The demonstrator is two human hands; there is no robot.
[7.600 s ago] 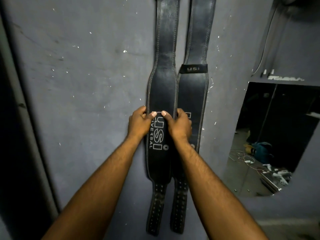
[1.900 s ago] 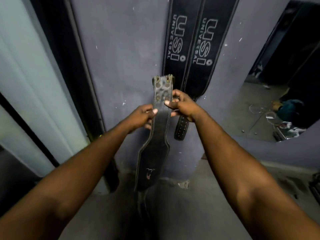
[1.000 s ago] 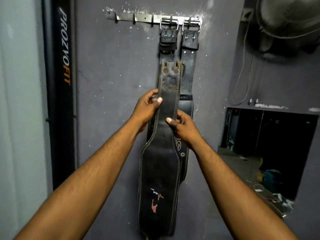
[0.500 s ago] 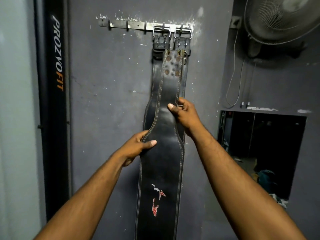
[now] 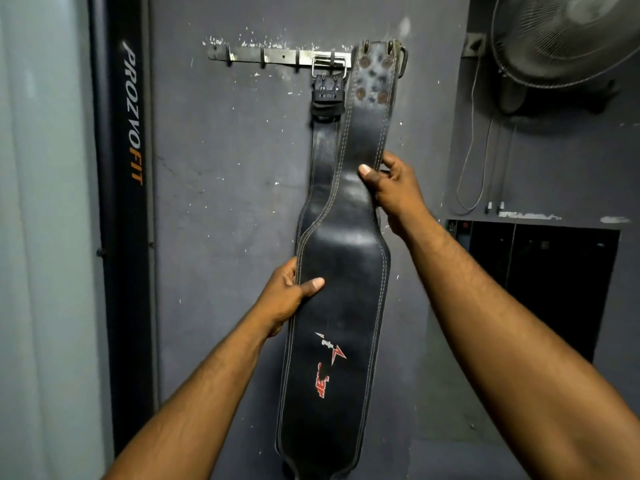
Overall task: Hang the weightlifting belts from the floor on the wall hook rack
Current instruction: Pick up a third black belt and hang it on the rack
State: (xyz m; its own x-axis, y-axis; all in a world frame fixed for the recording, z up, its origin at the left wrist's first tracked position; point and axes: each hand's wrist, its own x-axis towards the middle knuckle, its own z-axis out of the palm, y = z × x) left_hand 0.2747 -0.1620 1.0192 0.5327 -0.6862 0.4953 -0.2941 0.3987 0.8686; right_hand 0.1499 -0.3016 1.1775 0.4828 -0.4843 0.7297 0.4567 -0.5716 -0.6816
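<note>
I hold a black leather belt (image 5: 341,271) with a red and white logo upright against the grey wall. My left hand (image 5: 289,296) grips its wide part on the left edge. My right hand (image 5: 391,188) grips the narrow strap higher up on the right edge. The belt's buckle end reaches the right end of the metal hook rack (image 5: 277,57) and hides it. A hung black belt (image 5: 325,109) dangles from the rack by its buckle just left of the held one. A second hung belt is hidden behind the held belt.
Three bare hooks stand free on the rack's left part. A black pole (image 5: 121,202) marked PROZVOFIT stands at the left. A wall fan (image 5: 561,32) with a hanging cord sits at the upper right. A dark wall recess (image 5: 540,282) lies at the right.
The held belt has risen and tilted to the right, so its buckle end now reaches rack height. My right hand went up with it. My left hand stays low on the wide part.
</note>
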